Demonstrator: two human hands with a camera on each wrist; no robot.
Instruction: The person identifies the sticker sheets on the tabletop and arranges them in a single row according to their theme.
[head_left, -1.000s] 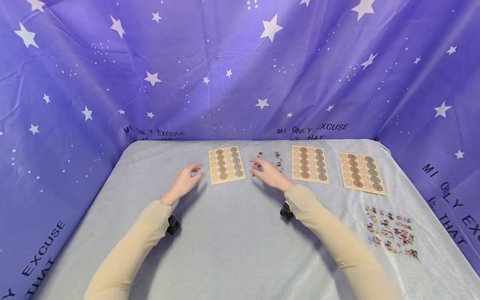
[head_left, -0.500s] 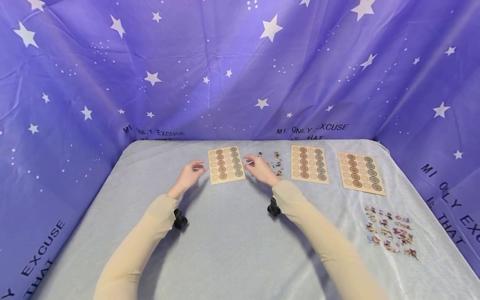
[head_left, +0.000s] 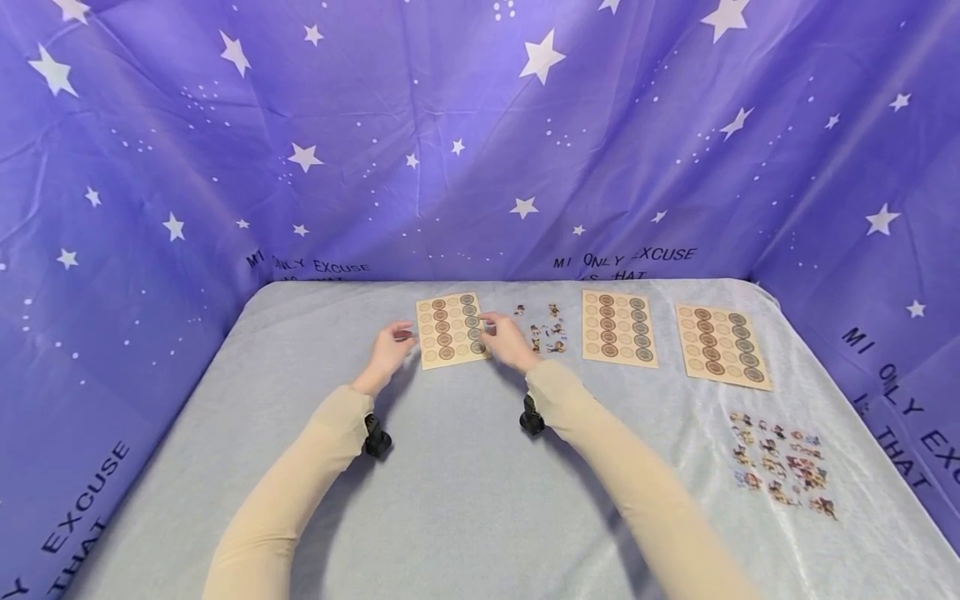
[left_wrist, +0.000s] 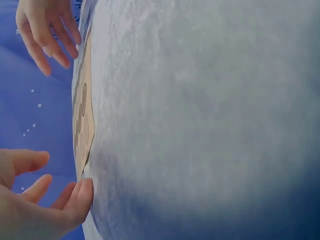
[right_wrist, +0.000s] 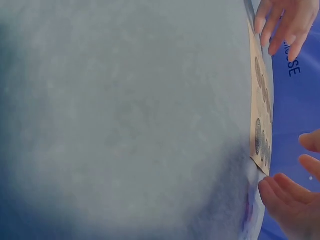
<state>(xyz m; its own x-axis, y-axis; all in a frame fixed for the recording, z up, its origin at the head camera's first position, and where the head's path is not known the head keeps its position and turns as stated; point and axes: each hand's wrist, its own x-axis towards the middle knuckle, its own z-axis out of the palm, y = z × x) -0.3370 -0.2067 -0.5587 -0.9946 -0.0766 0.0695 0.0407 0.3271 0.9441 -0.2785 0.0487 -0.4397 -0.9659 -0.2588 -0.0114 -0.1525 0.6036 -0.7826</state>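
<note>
A tan sheet printed with rows of round labels [head_left: 452, 330] lies flat near the table's far edge, between both hands. My left hand [head_left: 391, 350] is by its left side, fingers loosely bent and apart; the left wrist view has the fingertips [left_wrist: 86, 189] close to a corner of the sheet. On the opposite side, my right hand [head_left: 509, 342] reaches over the sheet's right edge in the head view, thumb and fingers apart. Its fingertips [right_wrist: 265, 186] appear just off the sheet's corner in the right wrist view. Neither hand grips anything; whether a fingertip touches paper, I cannot tell.
Two similar sheets lie to the right, one nearer [head_left: 619, 328] and one at the far right [head_left: 723, 347]. Small figure stickers on clear film [head_left: 553, 329] lie behind the right hand. A larger sticker group [head_left: 783, 467] lies at front right. A purple star curtain [head_left: 465, 192] surrounds the table.
My right hand has moved left from over the clear film stickers to the tan sheet's right edge. My left hand has moved slightly right toward the same sheet. The sheets stay put.
</note>
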